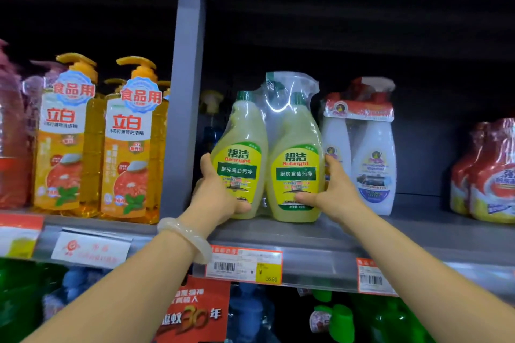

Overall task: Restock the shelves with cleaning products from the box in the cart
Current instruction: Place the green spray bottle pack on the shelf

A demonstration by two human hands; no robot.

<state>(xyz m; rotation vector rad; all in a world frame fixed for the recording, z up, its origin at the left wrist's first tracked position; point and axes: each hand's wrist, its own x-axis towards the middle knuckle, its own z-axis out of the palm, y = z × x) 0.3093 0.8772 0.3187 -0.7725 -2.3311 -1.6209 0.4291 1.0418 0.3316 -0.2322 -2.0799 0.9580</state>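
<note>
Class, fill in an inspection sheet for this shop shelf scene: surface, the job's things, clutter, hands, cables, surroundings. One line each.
Surface: grey metal shelf with price tags along its front edge.
Job's things: plastic-wrapped twin pack of yellow-green spray cleaner bottles, upright near the shelf's front edge.
Clutter: nothing seen.
Hands: left hand grips the pack's left side, a pale bangle on that wrist; right hand grips its right side.
Cables: nothing seen.
Surroundings: white twin-pack spray bottles just right of the pack; red and yellow wrapped bottles further right; orange pump bottles of dish soap in the bay to the left; green bottles on the shelf below.
</note>
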